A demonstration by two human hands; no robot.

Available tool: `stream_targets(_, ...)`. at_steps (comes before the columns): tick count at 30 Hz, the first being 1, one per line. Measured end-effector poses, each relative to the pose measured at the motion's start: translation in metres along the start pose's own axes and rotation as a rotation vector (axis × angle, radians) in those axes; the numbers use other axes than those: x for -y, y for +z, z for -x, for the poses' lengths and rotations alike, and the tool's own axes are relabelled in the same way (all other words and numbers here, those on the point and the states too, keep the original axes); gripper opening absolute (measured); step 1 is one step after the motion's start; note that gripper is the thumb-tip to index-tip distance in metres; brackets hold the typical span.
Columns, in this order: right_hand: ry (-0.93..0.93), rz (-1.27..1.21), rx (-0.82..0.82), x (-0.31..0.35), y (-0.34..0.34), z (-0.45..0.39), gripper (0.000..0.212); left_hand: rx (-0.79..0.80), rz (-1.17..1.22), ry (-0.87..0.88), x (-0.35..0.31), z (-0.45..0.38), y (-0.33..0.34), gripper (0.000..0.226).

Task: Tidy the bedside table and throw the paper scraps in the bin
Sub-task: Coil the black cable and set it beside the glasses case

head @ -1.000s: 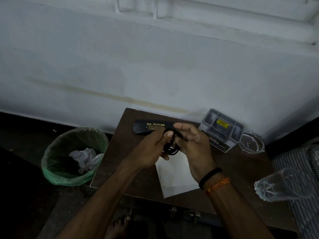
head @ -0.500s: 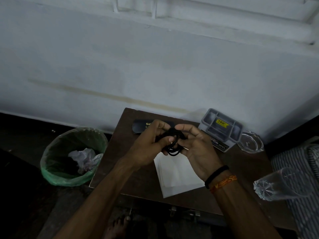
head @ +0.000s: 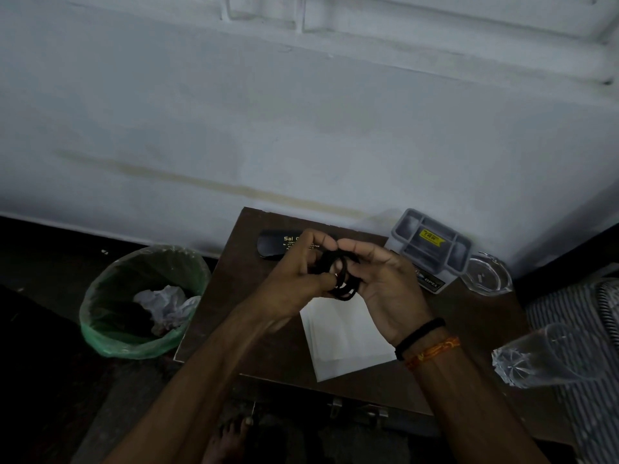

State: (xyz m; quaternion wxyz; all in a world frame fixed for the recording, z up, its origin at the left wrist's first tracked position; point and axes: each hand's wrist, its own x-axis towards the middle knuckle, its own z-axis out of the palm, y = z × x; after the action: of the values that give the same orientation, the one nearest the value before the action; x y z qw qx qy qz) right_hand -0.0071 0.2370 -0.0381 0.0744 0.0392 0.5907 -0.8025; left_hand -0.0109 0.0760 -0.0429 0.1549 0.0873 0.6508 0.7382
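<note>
Over the dark brown bedside table [head: 214, 316], my left hand [head: 298, 272] and my right hand [head: 385, 283] together hold a coiled black cord [head: 340, 277], its loops hanging between the fingers. A white sheet of paper [head: 345, 339] lies flat on the table under my hands. Behind my left hand lies a black spectacle case [head: 273, 246] with gold lettering, partly hidden. On the floor to the left stands a bin with a green liner [head: 110, 333], crumpled white paper [head: 164, 303] inside it.
A grey compartment organiser [head: 430, 249] with a yellow label stands at the table's back right, a clear glass dish [head: 487, 272] beside it. A clear plastic bottle [head: 549, 356] lies at the right edge. Striped fabric [head: 576, 313] is further right. The white wall is close behind. A bare foot [head: 231, 440] shows below.
Both hands have lifted slightly towards the wall and worked the black cord into tighter loops; my left hand now covers more of the spectacle case.
</note>
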Motion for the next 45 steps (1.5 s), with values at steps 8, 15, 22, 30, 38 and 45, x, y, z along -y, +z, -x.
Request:
stream_targets(8,-0.401,0.717,0.035,0.001,-0.001,0.001,0.035,-0.052,0.166,-0.148,0.0,0.002,0.0,0.042)
stream_targets(15,-0.702,1.28,0.173,0.007,-0.008,0.005,0.027,-0.016,0.089,-0.221,0.0,0.002,-0.002,0.044)
stream_targets(22,-0.675,1.299,0.055,0.005,-0.008,0.006,0.012,-0.06,0.111,-0.217,-0.001,0.001,-0.003,0.05)
stream_targets(30,-0.206,1.13,-0.007,-0.001,0.003,0.006,0.014,-0.097,-0.046,-0.133,0.008,0.001,-0.004,0.053)
stream_targets(38,0.16,0.72,-0.143,-0.006,0.005,0.003,0.01,-0.096,-0.287,-0.023,0.016,0.001,0.002,0.052)
stream_targets(45,0.207,0.491,-0.286,0.006,-0.006,-0.004,0.015,-0.201,-0.267,0.012,0.018,0.0,0.003,0.051)
